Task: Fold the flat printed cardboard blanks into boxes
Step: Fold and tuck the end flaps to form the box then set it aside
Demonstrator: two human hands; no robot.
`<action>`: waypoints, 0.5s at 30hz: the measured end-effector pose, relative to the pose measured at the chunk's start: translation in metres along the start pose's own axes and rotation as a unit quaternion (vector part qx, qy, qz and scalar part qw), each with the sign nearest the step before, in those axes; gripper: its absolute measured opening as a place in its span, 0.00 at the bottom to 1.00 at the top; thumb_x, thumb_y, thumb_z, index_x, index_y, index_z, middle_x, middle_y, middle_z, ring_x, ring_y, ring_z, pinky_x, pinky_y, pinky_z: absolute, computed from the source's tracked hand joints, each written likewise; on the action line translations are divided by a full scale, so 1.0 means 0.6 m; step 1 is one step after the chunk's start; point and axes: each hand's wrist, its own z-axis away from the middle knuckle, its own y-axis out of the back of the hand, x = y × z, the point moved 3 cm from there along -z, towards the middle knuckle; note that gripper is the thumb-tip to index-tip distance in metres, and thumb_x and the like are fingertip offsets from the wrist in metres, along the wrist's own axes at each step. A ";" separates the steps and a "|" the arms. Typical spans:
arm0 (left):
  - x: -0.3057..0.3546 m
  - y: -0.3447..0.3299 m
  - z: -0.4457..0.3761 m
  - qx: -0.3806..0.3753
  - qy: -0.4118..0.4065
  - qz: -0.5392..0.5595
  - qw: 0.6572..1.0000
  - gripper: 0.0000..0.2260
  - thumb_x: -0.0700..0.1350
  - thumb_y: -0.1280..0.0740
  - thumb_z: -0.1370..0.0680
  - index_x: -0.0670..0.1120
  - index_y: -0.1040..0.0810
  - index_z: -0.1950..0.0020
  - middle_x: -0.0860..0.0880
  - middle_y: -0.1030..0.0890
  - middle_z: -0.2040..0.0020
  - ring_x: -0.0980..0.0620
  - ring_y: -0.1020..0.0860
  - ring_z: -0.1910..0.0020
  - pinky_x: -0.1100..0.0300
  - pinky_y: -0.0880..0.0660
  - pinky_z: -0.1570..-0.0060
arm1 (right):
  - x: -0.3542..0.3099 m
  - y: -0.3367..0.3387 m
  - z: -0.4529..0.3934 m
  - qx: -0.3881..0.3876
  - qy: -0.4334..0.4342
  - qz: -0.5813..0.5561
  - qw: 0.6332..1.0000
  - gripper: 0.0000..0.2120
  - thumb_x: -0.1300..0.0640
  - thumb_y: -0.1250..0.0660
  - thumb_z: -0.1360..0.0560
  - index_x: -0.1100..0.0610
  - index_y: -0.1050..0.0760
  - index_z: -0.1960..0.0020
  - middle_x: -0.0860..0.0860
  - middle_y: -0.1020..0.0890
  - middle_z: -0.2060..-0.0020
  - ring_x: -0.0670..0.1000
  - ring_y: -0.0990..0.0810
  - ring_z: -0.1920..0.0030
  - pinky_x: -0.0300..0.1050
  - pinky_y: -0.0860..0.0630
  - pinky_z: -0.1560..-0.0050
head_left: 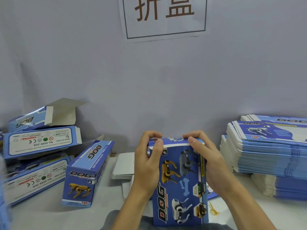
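Observation:
A blue printed box [180,183] with robot-dog pictures and "DOG" lettering stands on end in front of me, low in the middle of the view. My left hand [147,156] grips its top left corner, thumb on the front face and fingers curled over the top flap. My right hand [204,155] grips the top right corner the same way. The top flap is bent over under both sets of fingers.
Several folded blue boxes [86,173] lie piled on the left. A tall stack of flat blanks [269,151] sits on the right. A few white cards [123,165] lie behind the box. A yellow rubber band [214,211] lies on the white table. A wall sign [164,17] hangs above.

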 end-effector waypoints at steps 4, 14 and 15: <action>0.012 -0.005 0.001 -0.028 -0.010 -0.021 0.999 0.20 0.68 0.29 0.30 0.54 0.24 0.50 0.56 0.17 0.49 0.46 0.15 0.48 0.58 0.17 0.64 | 0.001 0.003 0.001 -0.010 0.009 -0.010 1.000 0.16 0.41 0.33 0.28 0.50 0.25 0.47 0.59 0.15 0.51 0.60 0.14 0.52 0.56 0.17 0.53; 0.014 -0.002 -0.001 -0.002 -0.092 -0.149 0.985 0.10 0.50 0.29 0.27 0.48 0.24 0.49 0.56 0.19 0.49 0.49 0.17 0.48 0.54 0.16 0.61 | -0.008 -0.005 0.008 0.019 0.061 0.049 0.997 0.14 0.46 0.28 0.26 0.54 0.25 0.47 0.56 0.16 0.55 0.55 0.15 0.55 0.45 0.18 0.60; 0.012 -0.002 -0.001 0.002 -0.093 -0.148 0.985 0.10 0.49 0.29 0.27 0.47 0.24 0.50 0.57 0.19 0.49 0.50 0.18 0.47 0.56 0.17 0.61 | -0.008 -0.006 0.010 0.012 0.059 0.030 0.998 0.15 0.45 0.30 0.24 0.55 0.26 0.46 0.58 0.16 0.54 0.56 0.15 0.54 0.47 0.18 0.58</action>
